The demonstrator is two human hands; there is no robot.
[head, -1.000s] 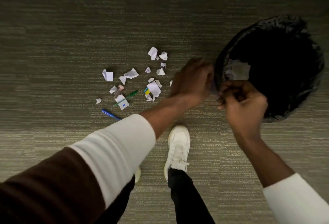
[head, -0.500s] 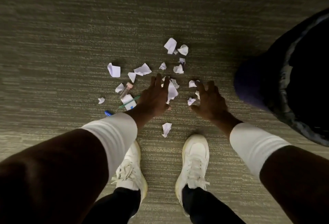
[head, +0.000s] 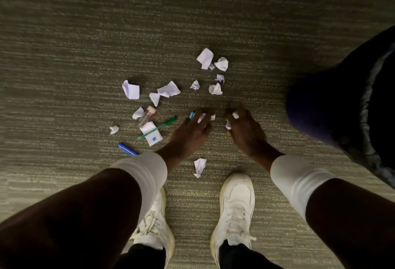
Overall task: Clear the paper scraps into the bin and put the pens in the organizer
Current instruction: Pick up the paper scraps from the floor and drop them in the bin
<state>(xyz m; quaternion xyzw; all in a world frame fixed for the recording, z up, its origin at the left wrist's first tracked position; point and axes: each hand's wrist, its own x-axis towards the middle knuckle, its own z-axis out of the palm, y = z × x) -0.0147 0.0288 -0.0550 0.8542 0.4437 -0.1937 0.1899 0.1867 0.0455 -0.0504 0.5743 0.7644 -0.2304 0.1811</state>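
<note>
Several crumpled white paper scraps lie scattered on the carpet. My left hand reaches down with its fingers closing over a scrap beside a small blue item. My right hand is curled on small scraps right of it. One more scrap lies below both hands, near my shoes. A green pen rests across a white card, and a blue pen is partly hidden by my left sleeve. The black-lined bin stands at the right edge. No organizer is in view.
A clear tube with a pink cap lies next to the green pen. My white shoes stand on the striped grey carpet just below the hands. More scraps lie to the left.
Both hands left the bin's rim and came down to the floor. Since half a second ago their fingers have curled in over the scraps in the middle of the pile.
</note>
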